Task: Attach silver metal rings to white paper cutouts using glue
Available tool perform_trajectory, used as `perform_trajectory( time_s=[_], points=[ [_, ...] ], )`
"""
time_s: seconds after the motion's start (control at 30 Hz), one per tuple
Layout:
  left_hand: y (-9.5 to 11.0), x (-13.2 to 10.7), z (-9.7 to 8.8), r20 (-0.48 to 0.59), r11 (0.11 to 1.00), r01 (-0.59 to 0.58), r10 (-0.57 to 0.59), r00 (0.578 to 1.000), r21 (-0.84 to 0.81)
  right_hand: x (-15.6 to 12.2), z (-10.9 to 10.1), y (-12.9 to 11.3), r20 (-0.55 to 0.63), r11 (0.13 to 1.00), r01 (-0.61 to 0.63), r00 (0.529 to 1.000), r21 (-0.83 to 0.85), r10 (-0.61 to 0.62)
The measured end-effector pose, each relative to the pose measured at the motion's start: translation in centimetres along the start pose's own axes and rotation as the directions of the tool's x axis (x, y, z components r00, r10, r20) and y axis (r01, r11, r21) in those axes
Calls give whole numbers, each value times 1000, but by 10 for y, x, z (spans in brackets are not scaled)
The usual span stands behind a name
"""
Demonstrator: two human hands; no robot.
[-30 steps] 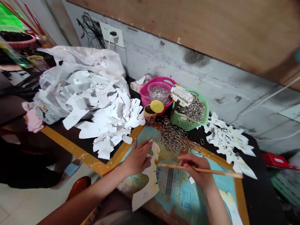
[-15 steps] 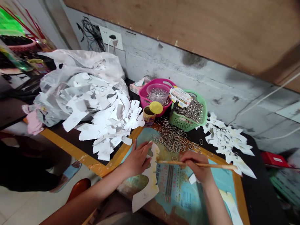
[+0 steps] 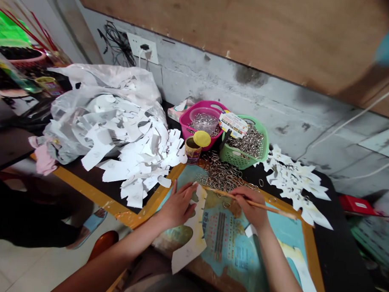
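My left hand [image 3: 178, 206] lies with fingers spread on the upper part of a white paper cutout [image 3: 194, 239], pressing it against the work surface. The cutout has a wavy edge with yellowish stains along its right side. Pinched in my right hand [image 3: 250, 206] is a thin wooden-handled brush [image 3: 275, 209], held nearly level. Its far end reaches the cutout's top right edge, just by my left fingertips. A small white paper piece [image 3: 250, 231] shows beside my right wrist. Loose metal rings [image 3: 227, 177] lie just beyond the brush.
An open tin [image 3: 193, 153] with a yellow lid stands before a pink basket [image 3: 185, 124] and a green basket [image 3: 241, 160] of metal rings. White cutouts spill from a plastic bag [image 3: 78, 84] at left. More cutouts with rings [image 3: 295, 179] lie at right; another [image 3: 300, 269] is lower right.
My right hand has shifted slightly up and left. The brush's tip has slid up along the cutout's right edge toward its top. My left hand stays in place.
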State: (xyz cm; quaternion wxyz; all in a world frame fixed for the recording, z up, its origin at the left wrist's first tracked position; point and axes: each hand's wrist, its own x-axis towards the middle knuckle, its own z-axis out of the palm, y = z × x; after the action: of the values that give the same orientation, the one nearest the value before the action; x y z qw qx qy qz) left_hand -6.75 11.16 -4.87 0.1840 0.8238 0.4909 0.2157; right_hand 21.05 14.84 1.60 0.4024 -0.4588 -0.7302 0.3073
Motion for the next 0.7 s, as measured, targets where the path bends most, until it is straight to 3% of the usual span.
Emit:
perform_trajectory(
  time_s=[0.3,0.47,0.6,0.7],
  points=[
    [0,1,0,10,1000,8,-8,1000,-19,-7,-5,3,6,1000,6,1000,21,-6],
    [0,1,0,7,1000,-4,4,1000,-12,-10,-7,8,3,993,-83,997,86,83],
    [1,1,-1,17,1000,2,-1,1000,-8,-17,-10,9,129,981,-91,989,168,70],
    [1,2,-2,26,1000,6,-5,1000,-8,-24,-11,8,129,973,-106,988,206,81]
  ],
)
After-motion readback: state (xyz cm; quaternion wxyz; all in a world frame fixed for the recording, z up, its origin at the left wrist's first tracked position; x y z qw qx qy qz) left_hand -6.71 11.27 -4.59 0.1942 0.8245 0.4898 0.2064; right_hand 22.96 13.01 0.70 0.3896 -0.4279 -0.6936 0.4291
